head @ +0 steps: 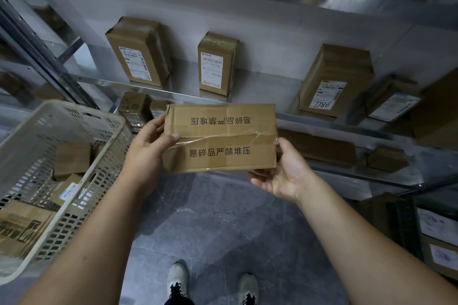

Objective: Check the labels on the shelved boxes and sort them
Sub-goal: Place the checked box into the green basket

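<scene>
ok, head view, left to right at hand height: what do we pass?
In order: white basket → left hand → cardboard box held by both hands → right hand → flat box → small box.

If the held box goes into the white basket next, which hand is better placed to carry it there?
Probably left: the left hand grips the box end nearest the basket; the right hand is on the far side.
</scene>
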